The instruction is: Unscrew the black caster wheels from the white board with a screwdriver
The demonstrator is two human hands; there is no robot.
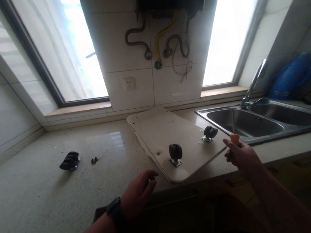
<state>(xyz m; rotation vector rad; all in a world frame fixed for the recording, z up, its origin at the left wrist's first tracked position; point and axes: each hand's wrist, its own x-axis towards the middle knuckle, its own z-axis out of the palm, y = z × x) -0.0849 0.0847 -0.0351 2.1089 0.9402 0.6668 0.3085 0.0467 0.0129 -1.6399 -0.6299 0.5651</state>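
A pale board [157, 131] with rounded corners lies on the counter. Two black caster wheels on metal plates stand on it: one caster [175, 152] by the near left corner, another caster [210, 132] by the right edge. My left hand [139, 191], a dark watch on its wrist, is beside the near left corner, fingers loosely stretched out and holding nothing. By the board's right corner, my right hand [243, 156] is closed around an orange-and-black screwdriver [235, 139]; its shaft is hidden. Loose black casters [70, 160] lie at left, beside a few small dark screws [94, 160].
A double steel sink [241, 123] with a tap [252, 86] lies to the right, close to my right hand. A blue container [292, 76] stands behind it. The tiled wall has a socket [129, 83] and pipes [158, 38] under a wall unit, between two windows.
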